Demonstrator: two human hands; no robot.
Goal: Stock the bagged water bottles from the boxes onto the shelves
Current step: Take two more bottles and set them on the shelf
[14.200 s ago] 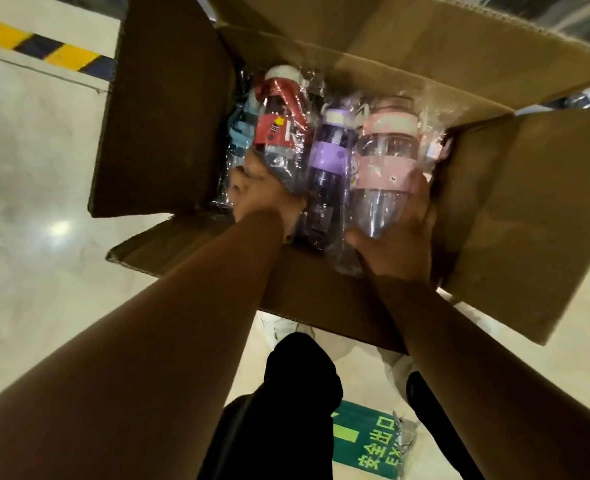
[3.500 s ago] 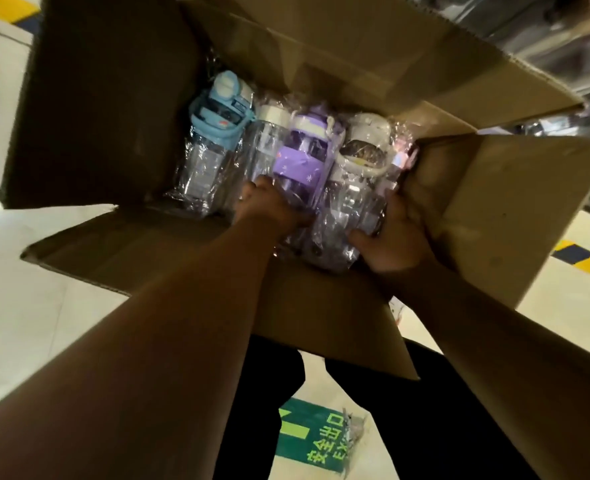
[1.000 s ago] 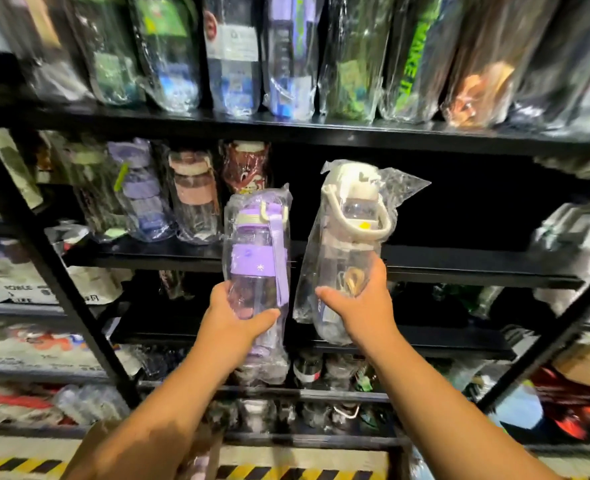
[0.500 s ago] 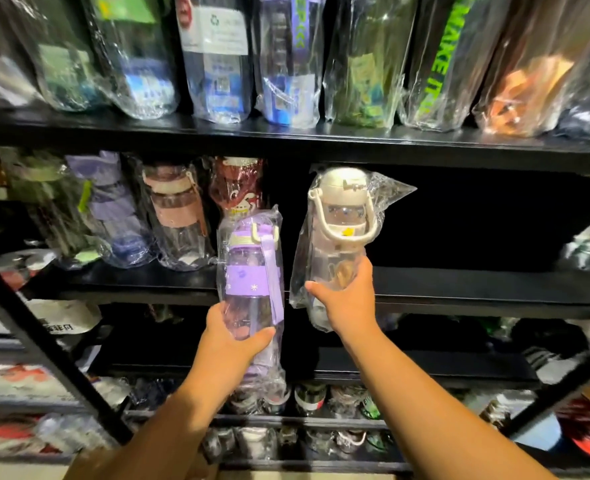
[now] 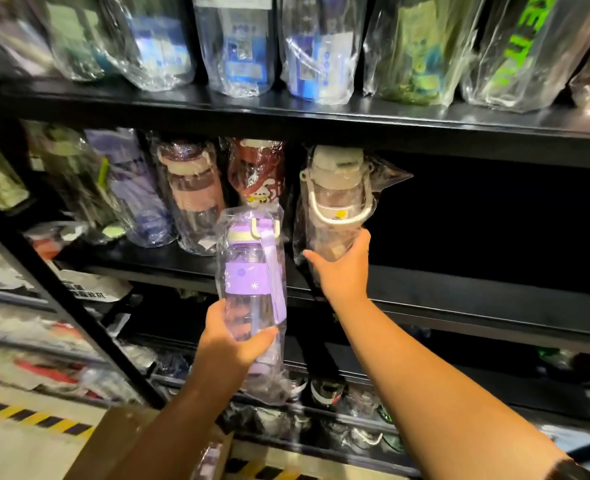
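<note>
My left hand (image 5: 233, 344) grips a bagged purple water bottle (image 5: 252, 278) by its lower half, held upright in front of the black shelf unit. My right hand (image 5: 342, 268) holds a bagged clear bottle with a cream lid and handle (image 5: 337, 199) from below, upright, over the middle shelf (image 5: 460, 285), just right of a red bagged bottle (image 5: 257, 174). Whether its base touches the shelf board is hidden by my hand. A flap of the cardboard box (image 5: 113, 438) shows at the bottom left.
The middle shelf holds several bagged bottles at the left, among them a pink one (image 5: 193, 195); its right part is dark and bare. The top shelf (image 5: 321, 116) is packed with tall bagged bottles. Lower shelves hold more bagged goods. Yellow-black floor tape (image 5: 34, 419) runs along the base.
Both hands have moved closer to the shelves. The cream-lidded bottle has gone up and into the middle shelf opening beside the red bottle. The purple bottle stays lower, in front of the shelf.
</note>
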